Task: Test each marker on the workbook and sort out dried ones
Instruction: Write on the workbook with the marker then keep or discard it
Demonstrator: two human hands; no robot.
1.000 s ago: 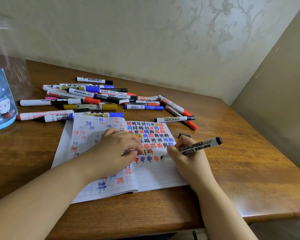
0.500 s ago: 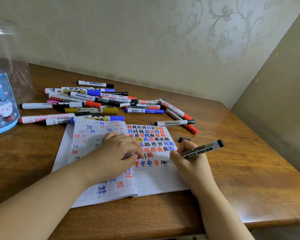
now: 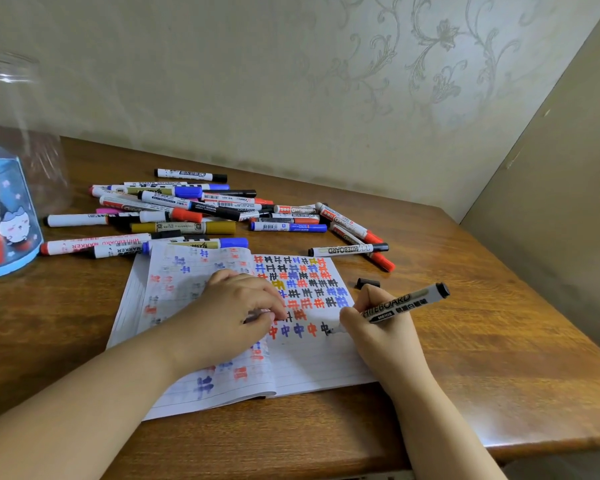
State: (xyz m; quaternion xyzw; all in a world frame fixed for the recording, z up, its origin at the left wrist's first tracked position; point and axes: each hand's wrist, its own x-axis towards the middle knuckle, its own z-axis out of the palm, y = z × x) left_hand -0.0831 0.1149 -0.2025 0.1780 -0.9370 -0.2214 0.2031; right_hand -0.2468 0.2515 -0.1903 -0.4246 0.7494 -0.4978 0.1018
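Writing now: right hand point(image 3: 381, 327) pinches marker point(image 3: 404, 303), tip on workbook point(image 3: 305, 362); black character finished since a second ago, so ink flows. Left hand point(image 3: 236, 313), fingers loosely curled, presses page.

Soft, even indoor light; wide-angle bend at the edges.

The brown wooden desk point(image 3: 499, 358) shows a pale sheen along its near right edge. Shadows under the hands are faint and diffuse. The clear plastic jar point(image 3: 11, 188) at far left catches white glare and looks smeared. The centre is fairly sharp; the forearms at the bottom look softer.
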